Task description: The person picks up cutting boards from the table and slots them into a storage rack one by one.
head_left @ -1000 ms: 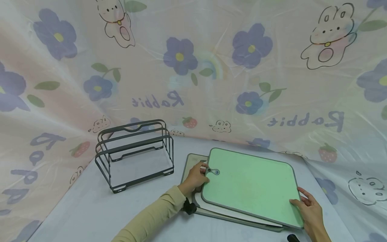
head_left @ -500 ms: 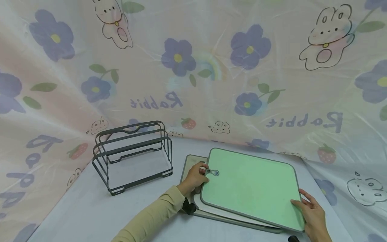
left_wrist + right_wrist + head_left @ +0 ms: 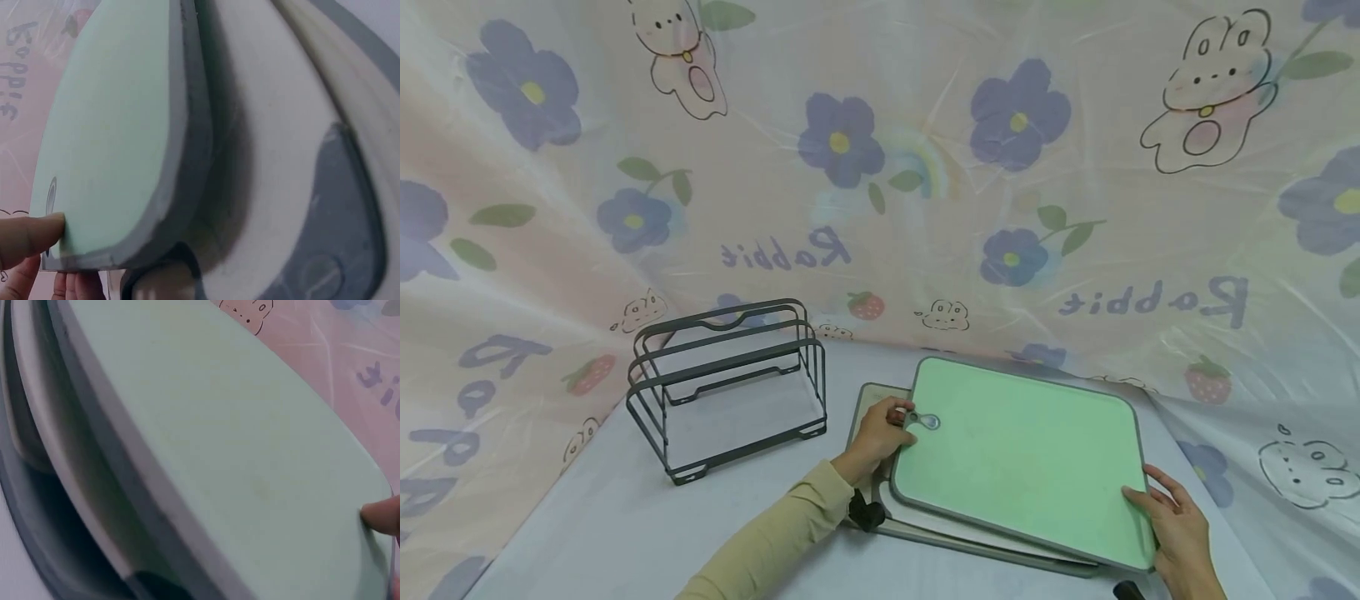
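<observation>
Fingers and thumb of the left hand pinch the green board at its left end. The thumb lies on the green face. The right hand holds the right end of the green board, thumb on top too. Both hands have just a thin space between thumb and fingers, and the edge of the green board fills it.

Biggest is the cloth standing behind the green board and on both sides of it, with purple flowers and rabbits on it. Next is the white table, below the green board. A beige board sits under the green board and pokes out at the left and front. Between them is a white board with grey corners. Dark space shows between white and green, but you cannot tell if they touch somewhere.

Well to the left of the green board stands a black rack made of thin bars. A tan sleeve reaches up from the front left of the green board. A black lump is near its left end. Smallest is the grey loop on the green board, near the left thumb.
</observation>
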Demonstrator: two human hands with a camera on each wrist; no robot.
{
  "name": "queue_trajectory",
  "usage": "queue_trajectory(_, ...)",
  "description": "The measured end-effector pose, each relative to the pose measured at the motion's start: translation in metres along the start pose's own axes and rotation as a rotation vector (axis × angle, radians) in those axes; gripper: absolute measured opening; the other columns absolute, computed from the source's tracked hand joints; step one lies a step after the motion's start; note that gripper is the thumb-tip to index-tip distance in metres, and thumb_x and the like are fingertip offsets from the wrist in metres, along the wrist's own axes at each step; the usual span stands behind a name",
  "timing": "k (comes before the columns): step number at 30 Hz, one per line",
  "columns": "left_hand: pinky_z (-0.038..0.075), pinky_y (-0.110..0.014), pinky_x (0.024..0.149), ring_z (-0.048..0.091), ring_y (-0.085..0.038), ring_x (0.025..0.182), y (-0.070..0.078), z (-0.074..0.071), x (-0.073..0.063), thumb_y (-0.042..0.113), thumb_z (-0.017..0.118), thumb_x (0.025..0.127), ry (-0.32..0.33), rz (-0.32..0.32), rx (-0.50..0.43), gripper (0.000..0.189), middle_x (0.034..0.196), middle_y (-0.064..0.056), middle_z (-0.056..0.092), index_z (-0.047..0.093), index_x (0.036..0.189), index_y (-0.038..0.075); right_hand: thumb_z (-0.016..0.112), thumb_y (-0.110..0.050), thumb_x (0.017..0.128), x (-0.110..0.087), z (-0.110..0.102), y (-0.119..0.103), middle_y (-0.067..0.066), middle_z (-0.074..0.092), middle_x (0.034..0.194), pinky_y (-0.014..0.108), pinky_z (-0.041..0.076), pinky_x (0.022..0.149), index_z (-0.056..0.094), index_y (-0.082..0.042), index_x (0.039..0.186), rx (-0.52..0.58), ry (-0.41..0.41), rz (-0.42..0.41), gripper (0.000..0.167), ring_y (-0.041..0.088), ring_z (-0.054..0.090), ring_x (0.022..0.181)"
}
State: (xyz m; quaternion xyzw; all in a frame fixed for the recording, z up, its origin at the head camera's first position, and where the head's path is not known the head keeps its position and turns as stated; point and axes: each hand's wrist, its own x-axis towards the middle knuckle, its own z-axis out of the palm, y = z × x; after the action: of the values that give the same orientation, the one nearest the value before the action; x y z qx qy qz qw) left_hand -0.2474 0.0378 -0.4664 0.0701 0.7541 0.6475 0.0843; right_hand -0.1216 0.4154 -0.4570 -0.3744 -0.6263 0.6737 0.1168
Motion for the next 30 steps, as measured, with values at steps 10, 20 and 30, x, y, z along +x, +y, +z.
queue_trajectory(10, 0.049, -0.035, 0.075, 0.056, -0.021, 0.086, 0.003, -0.006, 0.001, -0.009, 0.077, 0.075, 0.082, 0.026, -0.018, 0.045, 0.096, -0.01, 0.06, 0.063, 0.116, 0.005, 0.085, -0.009, 0.076, -0.009, 0.007, -0.008, -0.018, 0.06, 0.08, 0.021, 0.051, 0.06, 0.052, -0.029, 0.119, 0.062, 0.003, -0.007, 0.058, 0.001, 0.06, 0.071)
queue_trajectory(20, 0.053, -0.032, 0.067, 0.057, -0.018, 0.078, 0.012, -0.011, 0.0, 0.002, 0.077, 0.081, 0.13, 0.028, -0.026, 0.042, 0.093, -0.008, 0.061, 0.061, 0.119, 0.007, 0.085, -0.012, 0.076, -0.019, 0.013, -0.018, -0.017, 0.062, 0.08, 0.022, 0.051, 0.058, 0.051, -0.029, 0.122, 0.075, 0.013, -0.043, 0.059, 0.001, 0.061, 0.07)
queue_trajectory(30, 0.053, -0.029, 0.065, 0.057, -0.015, 0.073, 0.018, -0.018, 0.002, 0.004, 0.078, 0.081, 0.143, 0.041, -0.062, 0.043, 0.091, -0.006, 0.062, 0.062, 0.121, 0.006, 0.085, -0.015, 0.075, -0.025, 0.018, -0.026, -0.017, 0.063, 0.083, 0.02, 0.052, 0.058, 0.05, -0.025, 0.139, 0.102, 0.01, -0.068, 0.073, 0.001, 0.062, 0.072)
